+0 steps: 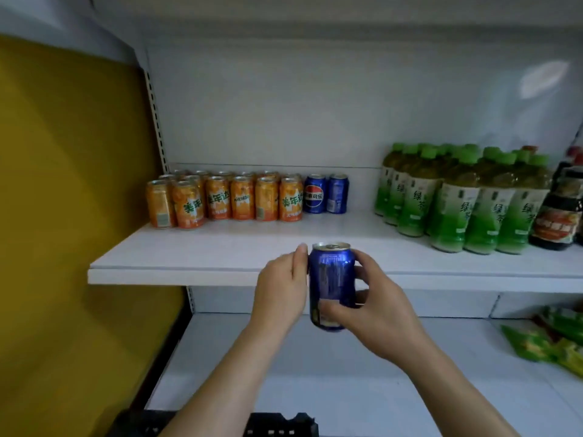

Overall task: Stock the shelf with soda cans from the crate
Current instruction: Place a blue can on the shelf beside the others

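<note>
Both my hands hold one upright blue soda can [332, 275] in the air, just in front of the white shelf's front edge [189, 274]. My left hand [281, 288] grips its left side with the thumb up along the can. My right hand [369, 305] wraps its right side and lower front. At the back left of the shelf stand several orange cans [220, 198] in rows, with two blue cans [326, 193] right of them. The black crate [277, 425] shows only as a rim at the bottom edge.
Green tea bottles [457, 197] crowd the shelf's right part, with dark sauce bottles [561, 209] beyond them. Bare shelf lies between the blue cans and the green bottles. A lower shelf [315, 373] carries green snack packs [555, 339] at right. A yellow panel [63, 216] bounds the left.
</note>
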`<action>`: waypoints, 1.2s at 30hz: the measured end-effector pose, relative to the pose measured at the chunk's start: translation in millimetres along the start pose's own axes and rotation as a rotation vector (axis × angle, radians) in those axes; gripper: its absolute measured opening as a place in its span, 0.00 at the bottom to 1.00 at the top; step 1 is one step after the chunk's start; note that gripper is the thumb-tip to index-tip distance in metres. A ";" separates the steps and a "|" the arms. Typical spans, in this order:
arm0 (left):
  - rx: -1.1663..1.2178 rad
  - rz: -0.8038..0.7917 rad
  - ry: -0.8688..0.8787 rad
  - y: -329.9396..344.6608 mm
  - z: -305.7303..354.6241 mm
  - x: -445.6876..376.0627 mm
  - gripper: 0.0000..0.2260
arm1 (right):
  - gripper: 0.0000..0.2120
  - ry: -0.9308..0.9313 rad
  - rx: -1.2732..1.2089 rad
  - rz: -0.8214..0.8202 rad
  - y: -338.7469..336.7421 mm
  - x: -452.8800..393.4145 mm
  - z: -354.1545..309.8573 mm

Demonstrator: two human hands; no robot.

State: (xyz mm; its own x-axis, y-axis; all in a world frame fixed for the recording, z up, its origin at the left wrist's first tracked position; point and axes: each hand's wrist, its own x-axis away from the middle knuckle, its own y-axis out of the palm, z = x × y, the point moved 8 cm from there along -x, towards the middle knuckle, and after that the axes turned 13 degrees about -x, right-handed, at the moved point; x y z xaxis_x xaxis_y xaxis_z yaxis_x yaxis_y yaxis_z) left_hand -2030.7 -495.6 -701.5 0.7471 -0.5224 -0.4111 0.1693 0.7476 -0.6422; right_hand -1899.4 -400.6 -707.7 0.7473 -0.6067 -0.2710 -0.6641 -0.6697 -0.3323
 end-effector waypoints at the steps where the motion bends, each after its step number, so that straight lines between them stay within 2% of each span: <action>1: -0.132 -0.003 0.073 1.2 3.2 -17.2 0.16 | 0.39 -0.012 0.010 0.039 -7.6 -11.1 -2.7; 2: -0.274 -0.082 0.099 9.6 0.5 -32.7 0.15 | 0.38 -0.022 0.010 0.078 -14.7 -22.6 -5.9; 6: -0.777 -0.631 0.036 53.5 -37.1 -63.3 0.36 | 0.37 -0.081 -0.041 0.201 -32.0 -74.7 -14.9; 8: -0.843 -0.736 0.059 63.0 -42.3 -74.7 0.40 | 0.35 -0.101 -0.049 0.223 -33.1 -104.1 -15.2; 12: -0.886 -0.799 0.103 72.0 -46.1 -96.4 0.48 | 0.36 -0.133 0.001 0.219 -21.9 -167.8 -2.8; 19: -0.900 -0.925 0.111 75.5 -45.0 -106.9 0.51 | 0.38 -0.052 0.015 0.273 -1.5 -262.3 56.3; 22: -0.876 -0.935 0.123 75.2 -41.6 -108.6 0.50 | 0.36 -0.013 -0.032 0.282 4.5 -289.3 74.1; 36: -0.850 -0.926 0.133 74.9 -37.4 -111.8 0.49 | 0.39 0.013 0.055 0.260 28.9 -326.9 99.1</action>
State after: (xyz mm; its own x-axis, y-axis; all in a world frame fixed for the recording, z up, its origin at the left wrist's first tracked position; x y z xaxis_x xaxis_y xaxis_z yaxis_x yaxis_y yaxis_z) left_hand -2125.5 -396.6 -727.9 0.4915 -0.7815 0.3844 0.0908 -0.3930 -0.9150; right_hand -2160.9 -179.2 -718.2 0.5510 -0.7611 -0.3423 -0.8316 -0.4663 -0.3016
